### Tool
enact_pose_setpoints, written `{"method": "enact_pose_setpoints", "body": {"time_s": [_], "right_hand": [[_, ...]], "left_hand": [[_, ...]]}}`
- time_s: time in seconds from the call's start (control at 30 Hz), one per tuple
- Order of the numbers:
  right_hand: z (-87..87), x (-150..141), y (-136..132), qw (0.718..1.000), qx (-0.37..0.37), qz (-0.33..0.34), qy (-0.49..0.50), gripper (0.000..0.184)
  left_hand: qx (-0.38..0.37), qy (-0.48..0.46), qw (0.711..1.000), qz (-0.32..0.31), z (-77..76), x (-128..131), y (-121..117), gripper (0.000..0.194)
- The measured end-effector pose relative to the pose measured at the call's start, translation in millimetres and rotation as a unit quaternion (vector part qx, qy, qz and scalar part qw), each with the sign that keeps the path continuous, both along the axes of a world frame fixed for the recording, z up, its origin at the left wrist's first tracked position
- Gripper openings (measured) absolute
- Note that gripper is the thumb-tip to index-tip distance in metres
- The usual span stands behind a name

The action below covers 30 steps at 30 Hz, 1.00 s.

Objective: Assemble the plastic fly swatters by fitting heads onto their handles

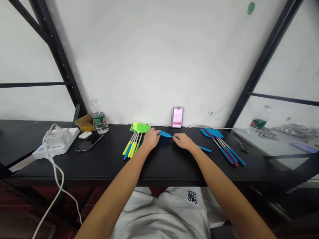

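Between my hands a blue fly swatter (165, 134) is held sideways above the black table. My left hand (151, 138) is closed on the left edge of its flat head. Around its neck, where the head meets the shaft, the fingers of my right hand (183, 141) are pinched. The shaft is hidden under that hand, and the swatter's blue handle comes out on the right. Just left of my left hand lies a bunch of green, yellow and blue fly swatters (134, 141). On the right lies another bunch of blue and red fly swatters (223, 146), handles toward me.
A phone (177, 117) with a lit, blurred screen leans on the wall. At the left are a water bottle (99, 117), a cardboard box (86, 123), a dark phone (89, 142), a white case (85, 135) and a power strip (57, 142) with cables. Black posts frame both sides.
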State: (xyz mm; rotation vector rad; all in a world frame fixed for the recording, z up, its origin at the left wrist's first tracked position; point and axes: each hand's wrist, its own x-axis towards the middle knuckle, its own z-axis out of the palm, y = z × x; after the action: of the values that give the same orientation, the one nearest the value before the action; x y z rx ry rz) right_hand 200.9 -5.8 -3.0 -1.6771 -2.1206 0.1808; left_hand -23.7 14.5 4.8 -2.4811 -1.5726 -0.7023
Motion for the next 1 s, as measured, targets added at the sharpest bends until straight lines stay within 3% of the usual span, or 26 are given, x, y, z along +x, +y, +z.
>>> {"method": "enact_pose_setpoints", "body": {"time_s": [1.0], "right_hand": [[3.3,-4.8,-2.1,0.999,0.009,-0.017,-0.039,0.038]], "left_hand": [[0.012,0.000,0.999,0.032,0.4,-2.2,2.9,0.037]]}}
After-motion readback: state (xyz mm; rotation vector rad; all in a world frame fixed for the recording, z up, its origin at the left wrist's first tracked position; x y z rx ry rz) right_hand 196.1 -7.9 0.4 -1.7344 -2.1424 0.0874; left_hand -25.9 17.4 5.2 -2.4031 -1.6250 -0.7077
